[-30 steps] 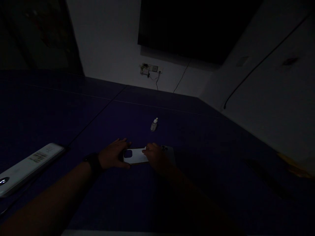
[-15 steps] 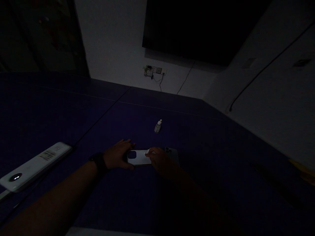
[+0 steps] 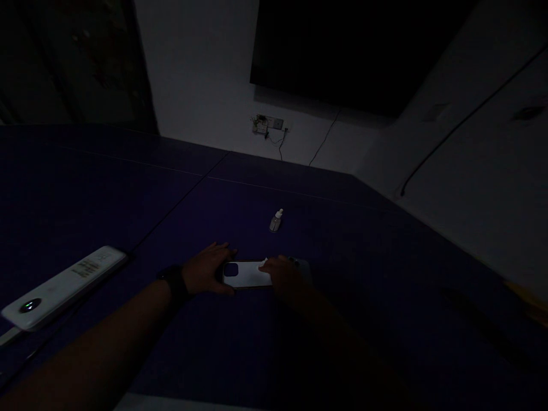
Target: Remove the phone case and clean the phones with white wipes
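My left hand (image 3: 205, 274) braces the case (image 3: 246, 274) flat mid-counter (image 3: 342, 319), right hand (image 3: 286, 274) pressing a cloth; it looks light, slick, flexible, best gripped by its long edges.

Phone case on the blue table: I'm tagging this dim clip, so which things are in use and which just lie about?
In use:
left hand, steadying the case's end
right hand, on the case
white phone case

Lying about:
small bottle
white device with a lit spot
blue table
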### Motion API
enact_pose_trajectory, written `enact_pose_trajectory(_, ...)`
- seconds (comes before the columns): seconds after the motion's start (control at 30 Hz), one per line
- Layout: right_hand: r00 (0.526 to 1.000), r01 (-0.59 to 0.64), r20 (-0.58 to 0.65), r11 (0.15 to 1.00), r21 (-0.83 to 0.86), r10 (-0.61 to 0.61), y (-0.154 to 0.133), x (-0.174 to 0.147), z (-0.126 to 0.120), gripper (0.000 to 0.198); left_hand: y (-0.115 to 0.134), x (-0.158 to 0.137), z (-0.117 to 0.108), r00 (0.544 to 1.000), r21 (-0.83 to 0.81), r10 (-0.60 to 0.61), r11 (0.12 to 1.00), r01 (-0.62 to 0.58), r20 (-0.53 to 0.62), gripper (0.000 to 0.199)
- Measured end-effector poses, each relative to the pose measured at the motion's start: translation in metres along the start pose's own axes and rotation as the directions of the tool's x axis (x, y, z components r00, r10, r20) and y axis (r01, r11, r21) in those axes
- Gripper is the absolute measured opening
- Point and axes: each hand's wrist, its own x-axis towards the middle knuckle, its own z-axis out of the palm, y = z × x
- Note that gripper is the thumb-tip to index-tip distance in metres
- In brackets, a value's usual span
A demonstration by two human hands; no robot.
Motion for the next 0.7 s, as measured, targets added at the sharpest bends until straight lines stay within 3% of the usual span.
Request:
enact_pose_trajectory(0.1, 0.997, -0.073, -0.028, 0.997, -0.019, 0.072, -0.001, 0.001, 0.000, 0.041, 0.000, -0.001, 0.000, 1.000, 0.004, -0.010, 1.000, 0.010, -0.004, 0.096)
enact_pose_trajectory(0.3, 0.998, 0.063, 0.011, 0.996, 0.065, -0.064, -0.003, 0.001, -0.003, 0.044, -0.003, -0.001, 0.002, 1.000, -0.005, 0.019, 1.000, -0.019, -0.021, 0.091)
enact_pose_trajectory(0.5, 0.997, -0.066, -0.040, 0.998, 0.006, 0.067, -0.002, 0.002, 0.004, 0.043, -0.001, -0.001, 0.002, 1.000, -0.004, 0.001, 1.000, -0.002, -0.017, 0.093)
enact_pose_trajectory(0.6, 0.996, -0.006, -0.086, 0.998, 0.063, 0.012, -0.012, 0.004, 0.008, 0.044, 0.001, 0.000, 0.001, 1.000, 0.001, -0.002, 1.000, 0.002, -0.018, 0.093)
enact_pose_trajectory(0.7, 0.996, 0.063, -0.071, 0.993, 0.104, -0.056, -0.015, 0.004, 0.007, 0.043, 0.002, 0.000, 0.000, 1.000, -0.001, 0.002, 1.000, -0.002, -0.017, 0.081)
